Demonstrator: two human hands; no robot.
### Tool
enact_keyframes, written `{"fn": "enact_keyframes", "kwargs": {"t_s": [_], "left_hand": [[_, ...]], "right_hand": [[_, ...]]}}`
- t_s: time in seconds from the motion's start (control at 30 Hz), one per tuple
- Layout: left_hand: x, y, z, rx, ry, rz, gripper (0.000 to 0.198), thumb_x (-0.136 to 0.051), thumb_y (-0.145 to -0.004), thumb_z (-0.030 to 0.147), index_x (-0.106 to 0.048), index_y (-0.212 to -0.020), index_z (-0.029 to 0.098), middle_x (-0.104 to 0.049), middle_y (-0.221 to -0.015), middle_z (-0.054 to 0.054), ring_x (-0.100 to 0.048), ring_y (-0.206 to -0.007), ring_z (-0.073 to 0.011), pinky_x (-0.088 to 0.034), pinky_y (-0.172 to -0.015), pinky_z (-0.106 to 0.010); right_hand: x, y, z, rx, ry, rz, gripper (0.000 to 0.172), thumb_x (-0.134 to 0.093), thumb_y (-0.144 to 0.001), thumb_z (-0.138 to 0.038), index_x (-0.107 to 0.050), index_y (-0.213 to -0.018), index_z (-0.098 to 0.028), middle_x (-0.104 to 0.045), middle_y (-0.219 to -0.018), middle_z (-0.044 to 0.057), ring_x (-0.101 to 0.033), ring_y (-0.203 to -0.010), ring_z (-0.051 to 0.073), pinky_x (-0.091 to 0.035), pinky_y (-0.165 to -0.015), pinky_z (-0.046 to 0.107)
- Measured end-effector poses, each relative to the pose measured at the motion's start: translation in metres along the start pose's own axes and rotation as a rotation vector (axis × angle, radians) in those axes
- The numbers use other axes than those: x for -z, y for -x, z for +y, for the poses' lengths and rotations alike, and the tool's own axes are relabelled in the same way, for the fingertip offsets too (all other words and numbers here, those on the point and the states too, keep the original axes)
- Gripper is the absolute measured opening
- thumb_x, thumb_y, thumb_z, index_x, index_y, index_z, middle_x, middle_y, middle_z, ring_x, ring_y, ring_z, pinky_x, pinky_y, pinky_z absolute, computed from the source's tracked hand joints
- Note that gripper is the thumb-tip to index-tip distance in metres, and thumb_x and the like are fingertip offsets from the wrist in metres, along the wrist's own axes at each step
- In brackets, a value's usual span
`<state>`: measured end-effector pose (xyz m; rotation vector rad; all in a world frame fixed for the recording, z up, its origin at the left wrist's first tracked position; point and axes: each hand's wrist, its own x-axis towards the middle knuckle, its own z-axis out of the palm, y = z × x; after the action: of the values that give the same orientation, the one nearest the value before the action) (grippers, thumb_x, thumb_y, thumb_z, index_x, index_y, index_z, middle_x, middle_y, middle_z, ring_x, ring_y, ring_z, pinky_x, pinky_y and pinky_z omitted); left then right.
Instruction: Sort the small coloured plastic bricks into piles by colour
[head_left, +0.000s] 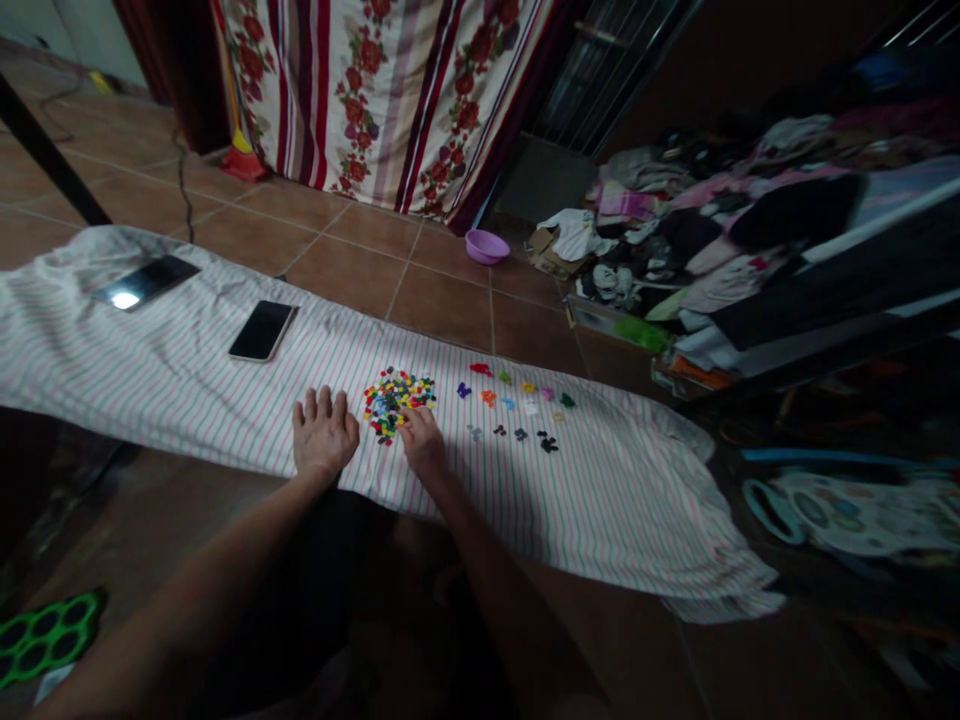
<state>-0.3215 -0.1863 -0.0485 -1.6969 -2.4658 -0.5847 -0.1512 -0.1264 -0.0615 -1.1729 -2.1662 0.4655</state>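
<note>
A mixed pile of small coloured pieces (390,395) lies on a striped cloth (345,340), too small for me to tell their exact kind. Flat on the cloth, just left of the pile, my left hand (324,440) rests with its fingers spread. My right hand (425,445) is at the pile's lower right edge, its fingers drawn together among the pieces; anything pinched there is hidden. To the right, small groups sorted by colour form rough rows, among them a red group (480,370), an orange group (488,398), a purple group (463,390) and a black group (549,442).
A phone (262,331) and a dark, shiny flat device (150,282) lie on the cloth to the left. Beyond, on the tiled floor, stands a purple basin (487,246) before a floral curtain (375,100). Heaped clothes (690,210) fill the right side.
</note>
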Motion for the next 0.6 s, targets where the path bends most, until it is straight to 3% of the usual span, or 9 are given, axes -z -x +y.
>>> {"fn": "enact_keyframes", "kwargs": {"t_s": [0.17,0.6], "left_hand": [[0.001,-0.001,0.001,0.001,-0.019,-0.001,0.052,-0.031,-0.092,0.034,-0.053,-0.135,0.014,-0.046,-0.146,-0.017,-0.031,-0.142,-0.0351,-0.021,-0.114,-0.054],[0.002,0.000,0.000,0.032,0.061,-0.030,0.054,-0.034,-0.090,0.034,-0.051,-0.138,0.017,-0.042,-0.151,-0.014,-0.022,-0.147,-0.0321,-0.018,-0.117,-0.055]], "right_hand": [[0.002,-0.010,0.001,0.007,-0.021,0.010,0.032,-0.046,-0.087,-0.008,-0.068,-0.108,-0.018,-0.061,-0.105,0.010,-0.060,-0.098,0.020,-0.052,-0.092,0.035],[0.011,0.018,-0.023,-0.021,0.074,-0.144,0.028,-0.050,-0.092,-0.013,-0.072,-0.104,-0.025,-0.059,-0.103,0.006,-0.060,-0.095,0.016,-0.051,-0.083,0.027]]}}
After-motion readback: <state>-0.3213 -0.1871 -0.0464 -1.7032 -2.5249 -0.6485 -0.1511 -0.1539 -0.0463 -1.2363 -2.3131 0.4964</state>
